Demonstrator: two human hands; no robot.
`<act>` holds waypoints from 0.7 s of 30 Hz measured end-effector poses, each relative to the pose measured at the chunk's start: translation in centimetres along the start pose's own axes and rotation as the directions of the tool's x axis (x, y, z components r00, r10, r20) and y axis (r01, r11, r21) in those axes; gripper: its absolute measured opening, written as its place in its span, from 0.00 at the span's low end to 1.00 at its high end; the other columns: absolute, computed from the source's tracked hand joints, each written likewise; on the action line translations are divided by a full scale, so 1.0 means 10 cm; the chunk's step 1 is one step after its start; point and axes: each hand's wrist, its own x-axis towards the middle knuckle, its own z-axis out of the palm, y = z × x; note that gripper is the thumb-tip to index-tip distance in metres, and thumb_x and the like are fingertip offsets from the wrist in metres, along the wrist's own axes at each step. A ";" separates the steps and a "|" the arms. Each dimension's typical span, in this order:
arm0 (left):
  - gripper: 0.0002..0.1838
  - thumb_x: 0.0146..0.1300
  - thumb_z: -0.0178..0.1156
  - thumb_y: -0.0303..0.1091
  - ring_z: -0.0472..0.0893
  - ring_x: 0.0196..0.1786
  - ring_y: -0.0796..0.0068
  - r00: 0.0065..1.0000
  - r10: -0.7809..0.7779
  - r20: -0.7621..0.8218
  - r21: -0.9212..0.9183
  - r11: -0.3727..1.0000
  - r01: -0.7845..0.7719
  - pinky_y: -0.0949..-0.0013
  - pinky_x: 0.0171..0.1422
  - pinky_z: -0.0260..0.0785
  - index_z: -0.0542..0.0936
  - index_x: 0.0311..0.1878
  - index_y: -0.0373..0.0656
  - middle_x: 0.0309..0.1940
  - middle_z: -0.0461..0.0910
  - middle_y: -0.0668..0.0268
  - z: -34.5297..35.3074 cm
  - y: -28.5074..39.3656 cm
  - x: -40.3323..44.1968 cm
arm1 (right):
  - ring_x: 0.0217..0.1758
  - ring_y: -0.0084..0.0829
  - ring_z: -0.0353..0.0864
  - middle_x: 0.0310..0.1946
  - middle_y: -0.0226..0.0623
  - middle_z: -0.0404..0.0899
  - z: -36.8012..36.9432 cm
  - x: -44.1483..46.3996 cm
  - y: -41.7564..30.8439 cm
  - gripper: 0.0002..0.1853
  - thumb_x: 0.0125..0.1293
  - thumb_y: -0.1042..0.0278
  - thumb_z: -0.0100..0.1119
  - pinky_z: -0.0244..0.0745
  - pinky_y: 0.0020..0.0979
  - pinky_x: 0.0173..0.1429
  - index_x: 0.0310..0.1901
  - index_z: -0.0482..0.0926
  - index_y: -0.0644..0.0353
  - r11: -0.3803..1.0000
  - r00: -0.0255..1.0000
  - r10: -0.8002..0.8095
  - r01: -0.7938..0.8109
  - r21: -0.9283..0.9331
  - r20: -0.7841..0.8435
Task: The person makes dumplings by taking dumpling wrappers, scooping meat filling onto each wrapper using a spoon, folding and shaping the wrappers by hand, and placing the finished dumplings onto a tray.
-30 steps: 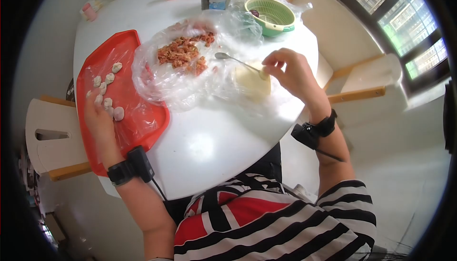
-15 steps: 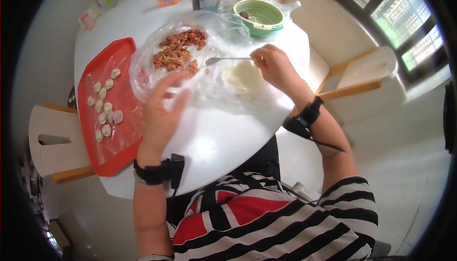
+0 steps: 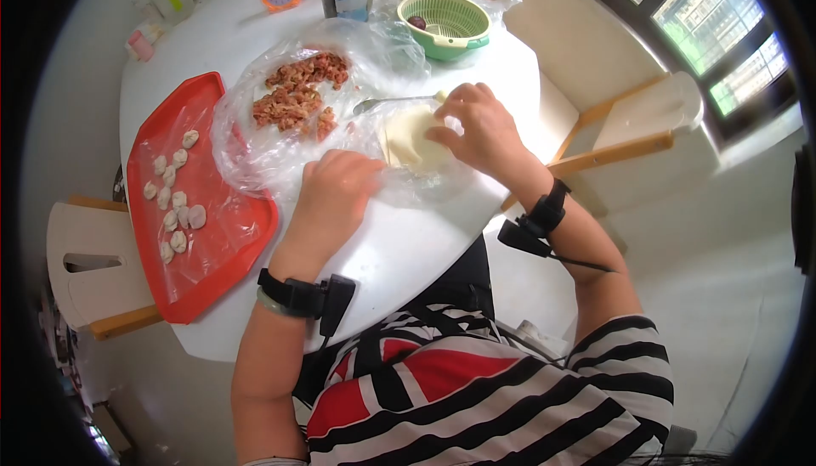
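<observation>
Daylight from the barred window (image 3: 705, 7) spills over a white bench (image 3: 399, 254) with rounded edges, and all the action is toward its right edge. Pale square dough wrappers (image 3: 408, 139) lie there in a stack on clear plastic, well in from the near edge, and both hands are at them! The right hand (image 3: 489, 130) arches over the stack's right side, thumb and forefinger curved with a narrow gap between them; whether that grip has caught a sheet, I cannot tell. The left hand (image 3: 336, 198) is at the near left corner of the stack, fingers bent and blurred, so its grip cannot be read either.

Separating a single sheet looks like the step in hand, and it asks for finesse: lift one corner with the thumb, check that only one layer is coming, then peel slowly and flat while the other hand pins the rest. Tug hard and thin dough could tear or stretch. Just beyond the stack lies the metal spoon (image 3: 387, 101), so keep the knuckles off its handle. Minced filling (image 3: 289, 105) sits on plastic to the left, and shaped dumplings (image 3: 179, 158) dot the red tray (image 3: 140, 245) along the bench's left edge.
</observation>
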 end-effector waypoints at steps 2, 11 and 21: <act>0.11 0.55 0.64 0.26 0.77 0.47 0.59 1.000 -0.004 -0.028 -0.025 1.000 0.003 0.58 0.54 0.67 0.82 0.43 0.40 0.40 0.82 0.60 0.02 -0.04 -0.02 | 0.47 0.39 0.75 0.41 0.38 0.79 0.05 -0.05 0.00 0.09 0.54 0.63 0.69 0.73 0.36 0.51 0.34 0.85 0.58 1.000 1.000 -0.018 0.018 -0.026 -0.015; 0.06 0.56 0.64 0.25 0.78 0.42 0.58 0.998 -0.006 -0.058 -0.212 0.977 -0.006 0.62 0.47 0.71 0.83 0.38 0.38 0.36 0.82 0.59 0.00 -0.09 -0.10 | 0.46 0.39 0.75 0.38 0.36 0.80 0.05 0.00 -0.09 0.07 0.53 0.68 0.69 0.73 0.36 0.49 0.33 0.83 0.59 0.993 0.994 0.087 -0.092 0.073 0.072; 0.07 0.57 0.65 0.26 0.78 0.43 0.62 0.995 -0.011 -0.099 -0.208 0.978 -0.010 0.65 0.40 0.73 0.83 0.39 0.39 0.38 0.81 0.60 -0.01 -0.09 -0.12 | 0.46 0.41 0.75 0.37 0.40 0.80 0.12 -0.01 -0.39 0.08 0.53 0.67 0.69 0.74 0.38 0.50 0.30 0.82 0.60 0.969 0.996 -0.055 0.036 0.243 0.070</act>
